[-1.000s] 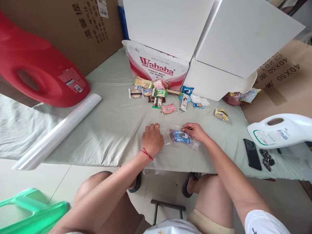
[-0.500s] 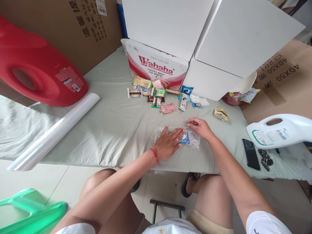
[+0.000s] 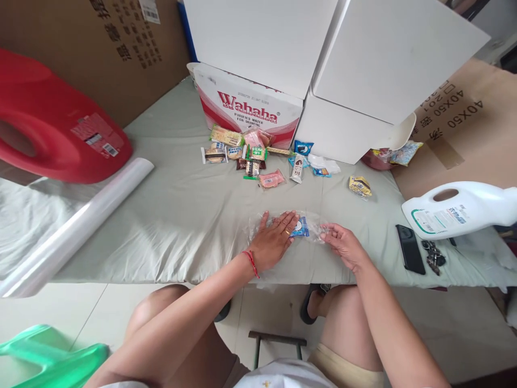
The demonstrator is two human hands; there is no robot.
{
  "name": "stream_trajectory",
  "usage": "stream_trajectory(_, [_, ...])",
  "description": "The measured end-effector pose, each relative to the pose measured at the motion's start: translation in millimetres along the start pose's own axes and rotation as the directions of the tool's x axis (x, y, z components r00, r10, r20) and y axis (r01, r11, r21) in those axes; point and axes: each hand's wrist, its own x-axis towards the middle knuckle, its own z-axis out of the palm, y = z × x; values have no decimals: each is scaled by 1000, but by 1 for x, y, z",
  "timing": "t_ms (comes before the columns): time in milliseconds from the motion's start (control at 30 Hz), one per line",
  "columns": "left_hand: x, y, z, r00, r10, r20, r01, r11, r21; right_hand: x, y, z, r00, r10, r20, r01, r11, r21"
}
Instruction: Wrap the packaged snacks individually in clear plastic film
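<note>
In the lower middle of the frame, the left hand [image 3: 272, 240] lay flat, palm down, on a blue snack packet [image 3: 299, 228] that was inside a clear wrap [image 3: 317, 226]. The fingers of this hand were stretched out and only a little apart, and they covered the left part of the packet. A red string was around the wrist and a ring was on one finger.

Just to the right, the right hand [image 3: 343, 243] was at the right end of the clear wrap. Its thumb and first fingers seemed to pinch the loose end of the wrap, but the wrap is thin and clear there, so the grip is not sure. The packet rested on the grey-green cloth [image 3: 181, 215], near its front edge, between the two hands.

Higher in the middle of the frame, a heap of small snacks [image 3: 246, 153] lay in front of a red and white Wahaha box [image 3: 246, 110]. A yellow packet [image 3: 359, 186] lay alone, to the right of the heap.

At the left side, a roll of film [image 3: 76, 226] lay slanted across the edge of the cloth, below a red jug [image 3: 52, 134]. At the right side were a white jug [image 3: 452, 213], a black phone [image 3: 409, 249] and some keys [image 3: 433, 257] close together.
</note>
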Motion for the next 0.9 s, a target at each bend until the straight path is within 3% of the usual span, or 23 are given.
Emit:
stream_trajectory(100, [1, 3, -2, 1000, -5, 14, 4, 1000, 20, 16, -1, -18, 995, -44, -86, 35, 995, -98])
stream_trajectory(200, [1, 7, -4, 999, -32, 17, 31, 998, 48, 28, 2, -42, 973, -130, -192, 58, 938, -342])
stream_trajectory(300, [0, 11, -6, 999, -48, -2, 48, 997, 53, 23, 9, -51, 949, -133, -285, -30, 863, -505])
stream_trajectory(400, [-2, 16, -6, 997, -73, -27, 73, 997, 20, 4, 12, -34, 944, 110, -311, -197, 944, -265])
stream_trajectory(500, [-4, 20, -4, 995, -86, -41, 85, 996, -15, -8, 9, 0, 944, 266, -195, -243, 961, 132])
stream_trajectory(567, [-5, 22, -2, 996, -80, -46, 79, 996, -27, -6, 4, 22, 955, 230, -184, -165, 935, 315])
stream_trajectory(667, [-6, 24, -1, 994, -87, -61, 85, 996, -36, 7, -3, 42, 961, 159, -228, -42, 893, 447])
stream_trajectory(900, [-5, 28, -6, 994, -90, -69, 87, 995, -39, 29, -4, 44, 908, 17, -419, 150, 921, 361])
